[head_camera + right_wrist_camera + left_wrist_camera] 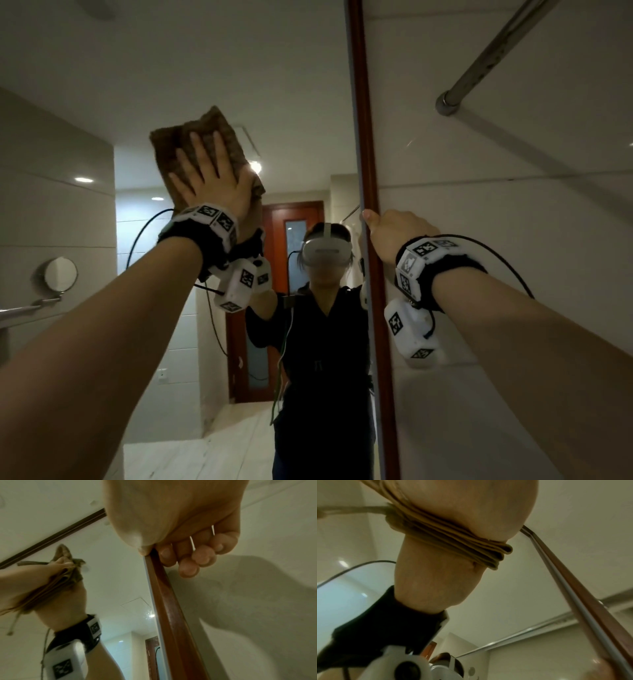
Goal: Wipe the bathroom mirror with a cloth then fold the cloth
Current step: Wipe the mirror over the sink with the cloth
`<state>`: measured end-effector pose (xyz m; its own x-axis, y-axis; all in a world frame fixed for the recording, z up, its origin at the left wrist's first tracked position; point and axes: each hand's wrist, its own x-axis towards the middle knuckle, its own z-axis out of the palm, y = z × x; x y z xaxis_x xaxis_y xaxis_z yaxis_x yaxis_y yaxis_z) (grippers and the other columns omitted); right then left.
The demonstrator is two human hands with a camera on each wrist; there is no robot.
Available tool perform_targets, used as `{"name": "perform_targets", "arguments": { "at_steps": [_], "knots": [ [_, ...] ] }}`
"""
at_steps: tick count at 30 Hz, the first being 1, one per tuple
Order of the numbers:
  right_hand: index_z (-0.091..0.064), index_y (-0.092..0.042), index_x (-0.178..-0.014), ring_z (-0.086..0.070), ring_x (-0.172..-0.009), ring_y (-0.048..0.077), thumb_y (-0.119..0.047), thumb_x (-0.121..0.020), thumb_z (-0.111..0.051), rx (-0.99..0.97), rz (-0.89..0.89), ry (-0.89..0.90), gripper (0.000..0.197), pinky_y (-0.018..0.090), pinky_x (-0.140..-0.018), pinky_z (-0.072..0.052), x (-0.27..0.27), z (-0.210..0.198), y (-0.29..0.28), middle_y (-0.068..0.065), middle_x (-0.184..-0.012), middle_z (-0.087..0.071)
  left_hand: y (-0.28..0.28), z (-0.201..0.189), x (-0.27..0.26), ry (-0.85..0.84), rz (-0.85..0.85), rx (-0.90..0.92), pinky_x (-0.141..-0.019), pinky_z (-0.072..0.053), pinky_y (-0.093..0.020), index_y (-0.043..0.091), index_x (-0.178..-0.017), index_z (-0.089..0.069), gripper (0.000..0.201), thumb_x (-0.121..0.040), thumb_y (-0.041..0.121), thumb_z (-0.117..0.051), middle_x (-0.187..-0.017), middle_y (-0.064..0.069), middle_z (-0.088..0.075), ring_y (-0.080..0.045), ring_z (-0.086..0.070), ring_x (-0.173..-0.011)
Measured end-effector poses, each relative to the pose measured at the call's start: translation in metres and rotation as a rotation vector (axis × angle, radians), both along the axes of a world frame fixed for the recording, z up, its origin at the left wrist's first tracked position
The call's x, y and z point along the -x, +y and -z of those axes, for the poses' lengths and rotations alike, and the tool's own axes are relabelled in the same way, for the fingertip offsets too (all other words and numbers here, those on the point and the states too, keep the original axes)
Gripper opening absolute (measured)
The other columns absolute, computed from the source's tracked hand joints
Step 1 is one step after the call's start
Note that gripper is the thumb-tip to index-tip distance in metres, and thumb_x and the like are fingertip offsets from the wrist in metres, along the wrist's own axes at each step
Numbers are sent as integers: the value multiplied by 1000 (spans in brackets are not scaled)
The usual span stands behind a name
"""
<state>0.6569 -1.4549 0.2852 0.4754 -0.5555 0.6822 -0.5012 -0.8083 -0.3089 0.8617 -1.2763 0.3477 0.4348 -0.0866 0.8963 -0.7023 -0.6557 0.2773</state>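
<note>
Left hand: your left hand [212,178] is flat, fingers straight and spread, palm pressing the cloth against the glass; nothing curled round it.
Cloth: brown cloth [202,144] sits high on the mirror, folded in several layers, sandwiched between your palm and the glass. In the left wrist view the stacked layer edges [471,545] show under the heel of the hand.
Mirror: bathroom mirror [291,85] fills the left part of the head view; it reflects you in a white headset and dark top, a red-brown door, ceiling lights.
Frame: red-brown wooden mirror frame [368,154] runs upright along the mirror's right edge, against the tiled wall [513,222].
Right hand: your right hand [399,229] grips the frame edge, thumb on the mirror side, fingers [188,563] curled round the outer side by the wall.
Wrist gear: white tagged camera units hang under both wrists, black straps, cables trailing.
Other: metal rail [496,58] angles out from the wall at upper right; small round wall mirror [60,274] and a towel bar at far left, seen as reflections.
</note>
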Motion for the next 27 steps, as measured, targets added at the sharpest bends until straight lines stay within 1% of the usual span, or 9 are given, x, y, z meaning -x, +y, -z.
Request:
{"name": "perform_targets", "arguments": {
  "at_steps": [2,5,9,11,17,20,24,25,27],
  "knots": [
    [-48,-17,-69,-45,-58,17,-58,-99,-15,-7,-3,-7,61,30,-58,-35,-1,1,0,1,-67,-47,-16,-4,16,-66,9,-101,-118,10,-60,28,-155,15,75,-99,59,-24,-162,-8,22,-36,17,-149],
    [-48,-17,-68,-46,-58,17,-58,-99,-15,13,-4,-19,61,29,-52,-32,-1,1,-1,1,-66,-48,-52,-13,45,-167,65,-247,-115,14,-58,31,-153,20,73,-99,59,-21,-161,-6,27,-36,21,-148],
    [-51,-16,-76,-46,-58,17,-58,-99,-16,21,-9,-34,59,28,-51,-31,0,2,-2,1,-68,-47,-100,-24,87,-196,124,-281,-117,16,-57,32,-154,17,67,-100,49,-19,-162,-4,25,-34,21,-148],
    [-51,-17,-77,-42,-56,15,-56,-100,-18,28,-27,-59,56,26,-49,-27,-1,3,-3,0,-70,-46,-114,-27,99,-207,148,-277,-116,16,-56,32,-155,14,67,-99,44,-21,-162,-4,22,-34,19,-149],
    [-50,-16,-76,-42,-57,16,-56,-100,-19,50,-49,-80,56,27,-50,-28,-2,5,-10,0,-70,-45,-115,-15,99,-258,146,-311,-116,15,-56,29,-155,13,66,-100,42,-21,-163,-4,21,-33,17,-149],
    [-48,-17,-69,-47,-58,16,-55,-100,-20,16,-70,-79,57,25,-49,-27,-2,5,-6,2,-71,-49,-111,18,98,-270,153,-336,-118,14,-56,29,-156,11,66,-100,42,-21,-163,-3,19,-32,16,-150],
    [-46,-16,-67,-45,-56,16,-50,-102,-20,-28,-95,-65,55,26,-47,-26,2,5,6,1,-66,-46,-100,88,90,-286,170,-397,-119,10,-57,32,-156,8,64,-101,46,-19,-164,-4,15,-32,14,-150],
    [-46,-14,-68,-45,-56,16,-47,-103,-20,-13,-94,-64,54,26,-48,-28,5,9,8,0,-66,-45,-96,107,88,-301,169,-412,-119,8,-58,31,-157,7,64,-100,47,-19,-165,-4,13,-32,12,-150],
    [-50,-10,-77,-49,-59,20,-38,-104,-23,27,-86,-42,48,27,-55,-37,9,28,10,2,-70,-50,-89,148,86,-317,173,-449,-119,6,-59,30,-157,4,65,-99,47,-19,-165,-6,10,-34,10,-151]
  ]
}}
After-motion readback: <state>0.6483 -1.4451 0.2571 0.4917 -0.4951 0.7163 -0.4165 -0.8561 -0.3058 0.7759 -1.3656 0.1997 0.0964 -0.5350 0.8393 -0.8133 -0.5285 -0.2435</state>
